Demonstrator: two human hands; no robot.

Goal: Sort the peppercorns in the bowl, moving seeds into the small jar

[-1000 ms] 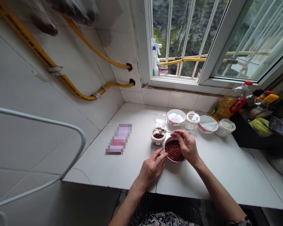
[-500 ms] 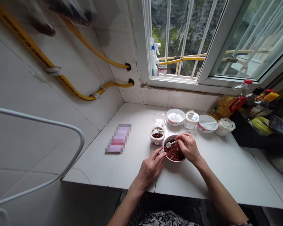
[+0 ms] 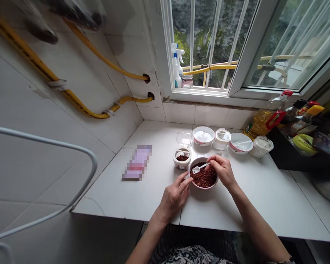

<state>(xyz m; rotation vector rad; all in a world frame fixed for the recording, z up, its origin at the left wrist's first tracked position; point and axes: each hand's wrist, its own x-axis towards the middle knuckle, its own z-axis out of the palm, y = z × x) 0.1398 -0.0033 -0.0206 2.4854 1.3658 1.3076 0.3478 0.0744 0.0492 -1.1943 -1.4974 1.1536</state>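
Note:
A round bowl (image 3: 204, 187) on the counter holds small dark red-brown grains (image 3: 205, 179) that look like peppercorns. My left hand (image 3: 175, 193) steadies the bowl's left side, fingers pressed on its rim. Pinched in my right hand (image 3: 223, 171), a small white spoon (image 3: 201, 167) hangs over the grains, its scoop pointing left; a grain or two seems to lie in it. Just behind my left fingers stands a small seasoning jar (image 3: 182, 165) with the same grains inside. Its clear lid (image 3: 184, 138) is flipped up.
Behind are a white bowl (image 3: 202, 143) of white powder, a lidded jar (image 3: 222, 143), a bowl (image 3: 240, 151) with a white spoon, and another jar (image 3: 261, 151). An oil bottle (image 3: 260, 123) stands at right. A blurred purple item (image 3: 139, 163) lies left on the white counter (image 3: 121, 200).
My right hand has risen slightly with the white spoon, drawing it a little up from the grains. My left hand stays at the bowl's rim. The view has shifted slightly.

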